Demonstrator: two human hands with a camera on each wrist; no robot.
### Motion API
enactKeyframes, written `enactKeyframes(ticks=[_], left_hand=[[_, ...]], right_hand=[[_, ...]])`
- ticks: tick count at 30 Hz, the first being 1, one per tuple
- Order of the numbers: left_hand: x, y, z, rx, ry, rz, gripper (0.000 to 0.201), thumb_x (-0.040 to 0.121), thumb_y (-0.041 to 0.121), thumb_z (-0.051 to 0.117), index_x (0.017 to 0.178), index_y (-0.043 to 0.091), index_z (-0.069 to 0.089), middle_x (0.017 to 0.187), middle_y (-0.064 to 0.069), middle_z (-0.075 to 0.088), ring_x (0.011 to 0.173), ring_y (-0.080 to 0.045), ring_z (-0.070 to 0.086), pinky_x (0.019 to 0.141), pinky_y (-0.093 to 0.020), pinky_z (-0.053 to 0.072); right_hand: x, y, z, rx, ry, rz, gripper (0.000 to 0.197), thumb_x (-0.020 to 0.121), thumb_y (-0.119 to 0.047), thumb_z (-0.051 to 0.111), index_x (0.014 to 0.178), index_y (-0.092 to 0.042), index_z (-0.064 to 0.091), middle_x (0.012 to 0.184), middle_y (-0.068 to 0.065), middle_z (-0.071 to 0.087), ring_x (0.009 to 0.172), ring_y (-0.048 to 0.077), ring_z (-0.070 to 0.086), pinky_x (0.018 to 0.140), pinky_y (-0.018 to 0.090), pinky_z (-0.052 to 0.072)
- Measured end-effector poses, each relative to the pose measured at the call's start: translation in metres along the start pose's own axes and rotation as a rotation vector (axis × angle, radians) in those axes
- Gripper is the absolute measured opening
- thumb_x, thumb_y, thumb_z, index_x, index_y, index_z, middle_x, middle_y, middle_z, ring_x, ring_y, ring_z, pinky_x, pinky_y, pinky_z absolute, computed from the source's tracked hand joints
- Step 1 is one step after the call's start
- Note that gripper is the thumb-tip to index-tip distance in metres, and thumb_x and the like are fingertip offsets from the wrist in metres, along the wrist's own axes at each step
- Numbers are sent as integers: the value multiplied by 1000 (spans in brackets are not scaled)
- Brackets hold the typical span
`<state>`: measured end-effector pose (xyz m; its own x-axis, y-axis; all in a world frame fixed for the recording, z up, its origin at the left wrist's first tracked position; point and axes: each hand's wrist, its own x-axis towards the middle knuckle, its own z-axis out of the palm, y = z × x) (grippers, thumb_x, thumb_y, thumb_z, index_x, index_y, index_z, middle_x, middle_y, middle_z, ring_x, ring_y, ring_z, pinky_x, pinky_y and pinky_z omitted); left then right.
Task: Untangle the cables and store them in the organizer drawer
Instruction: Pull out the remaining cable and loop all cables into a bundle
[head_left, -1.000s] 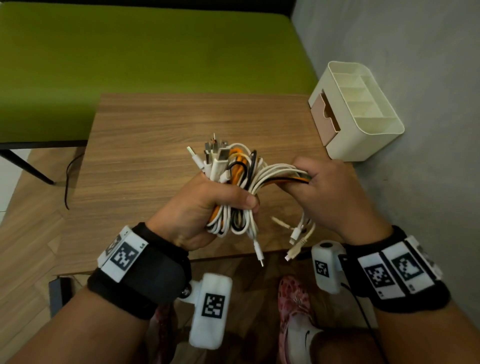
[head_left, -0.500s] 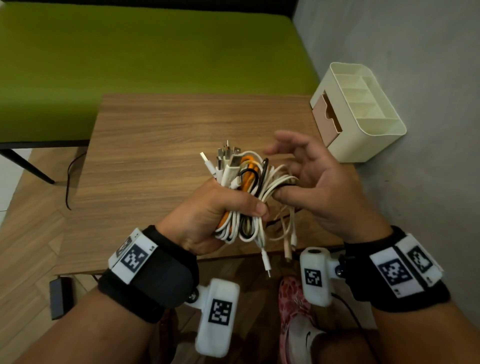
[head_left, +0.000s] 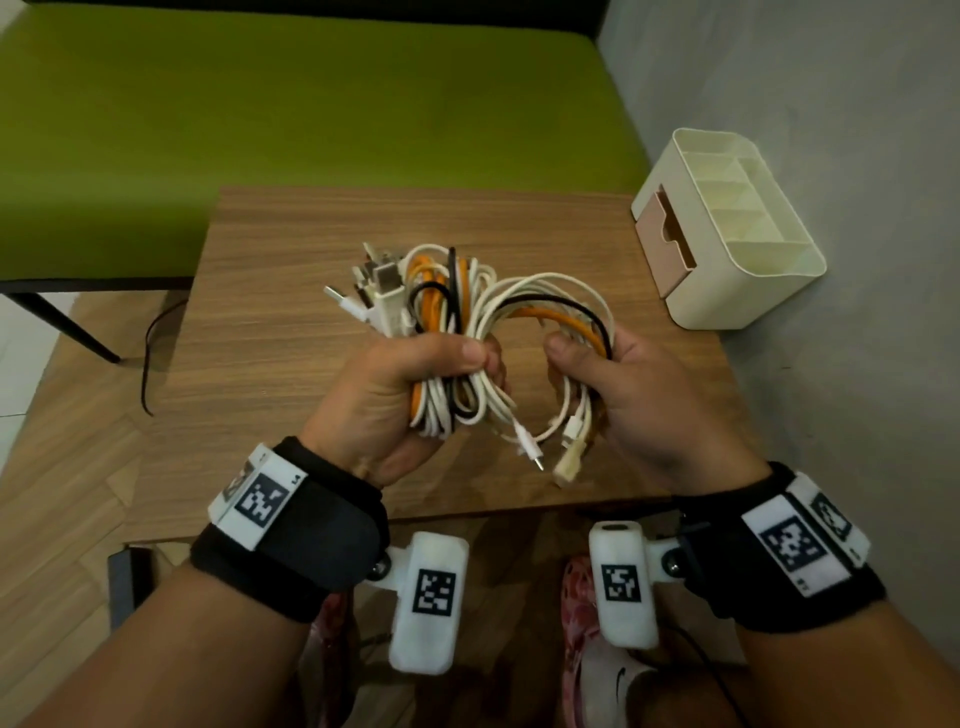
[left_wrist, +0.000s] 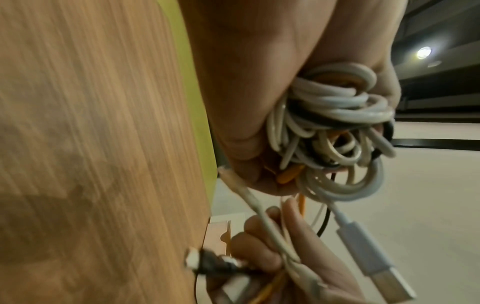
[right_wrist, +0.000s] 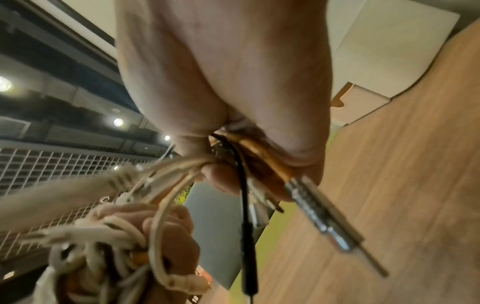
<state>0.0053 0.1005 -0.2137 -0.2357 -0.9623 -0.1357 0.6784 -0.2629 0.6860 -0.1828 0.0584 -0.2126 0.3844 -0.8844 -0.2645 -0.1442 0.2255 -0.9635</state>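
Tangled cable bundle (head_left: 447, 332) is clenched in left hand (head_left: 395, 400) grip above table (head_left: 270, 332); looped strands (head_left: 566, 312) are grasped in curled right hand (head_left: 639, 410) grip.

Two hands are in view, the left hand (head_left: 395, 395) and the right hand (head_left: 644, 410). Between them is one tangled bundle of cables (head_left: 467, 332) in three colours: several white, at least one orange, at least one black; the exact count of cables cannot be told. One wooden table (head_left: 291, 332). One cream organizer (head_left: 727, 234) at far right, with one pink drawer (head_left: 662, 244).
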Motion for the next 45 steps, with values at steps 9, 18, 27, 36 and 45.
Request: enactKeyframes(ticks=[9, 18, 27, 36, 45], left_hand=[[-2, -3, 1, 70, 35, -67, 25, 56, 3, 69, 80, 3, 62, 63, -9, 61, 61, -19, 62, 66, -34, 55], [-2, -8, 10, 52, -59, -103, 31, 59, 1, 67, 90, 3, 71, 73, -14, 67, 66, -22, 66, 68, -35, 57], [-4, 0, -4, -3, -18, -14, 34, 46, 13, 88, 72, 7, 66, 62, -7, 59, 60, -17, 59, 70, -35, 54], [-1, -17, 14, 355, 198, 62, 38, 62, -11, 67, 96, 6, 66, 73, -5, 65, 68, -16, 64, 62, -29, 52], [5, -28, 24, 395, 233, 28, 40, 66, -8, 66, 106, -8, 64, 104, -30, 68, 101, -45, 66, 91, -60, 51]], right_hand=[[4, -9, -20, 17, -16, -239, 54, 73, -17, 68, 125, -29, 56, 128, -2, 60, 122, 13, 57, 93, 32, 49], [-1, -5, -5, 66, -118, -76, 39, 84, -53, 66, 99, -17, 64, 70, 4, 65, 59, 17, 63, 54, 28, 51], [4, 6, -13, 320, -336, 37, 36, 76, -37, 78, 104, -16, 70, 70, 0, 54, 61, 12, 52, 58, 24, 45], [5, 4, 15, 252, 106, -29, 27, 97, -29, 53, 75, -24, 69, 62, -4, 44, 58, 10, 44, 63, 32, 37], [-5, 3, 23, 502, 60, -70, 34, 98, -25, 43, 114, -2, 63, 117, 26, 64, 115, 38, 61, 104, 53, 45]])
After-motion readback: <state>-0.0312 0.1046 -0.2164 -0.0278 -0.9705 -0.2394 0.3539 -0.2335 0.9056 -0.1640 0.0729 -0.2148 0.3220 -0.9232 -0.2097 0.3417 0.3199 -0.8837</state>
